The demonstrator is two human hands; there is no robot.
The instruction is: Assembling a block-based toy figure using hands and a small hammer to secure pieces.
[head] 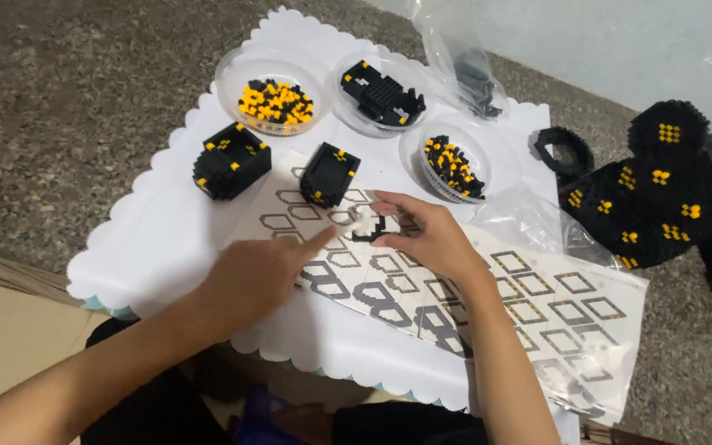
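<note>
Bricks of this tiny kind are the matter in hand: the right hand (426,239) pinches a small black piece (370,231) between thumb and fingers (391,200), just above the instruction sheet (537,305), while the left hand (253,276) points its index finger at the same spot, the other fingers curled in and holding nothing. The piece looks like a thin, angular bit of a few black studs joined together, set over the printed diagrams. I judge it very light, stiff and hard, a little slick, and apt to snap apart at its joints if squeezed or twisted (a grip across its flat sides, near the joint, would suit best). Just behind it on the sheet sits a small black block (329,174) with a yellow stud on top, and to the left a larger black block (231,160) with yellow dots, on the white scalloped mat (150,239) that covers the surface. Three clear bowls lie beyond: one of yellow and black bits (275,105), one with a black assembly (381,93), one of mixed bits (453,165). A big black model (661,198) with yellow squares rests at the right, near a clear bag (471,78).
</note>
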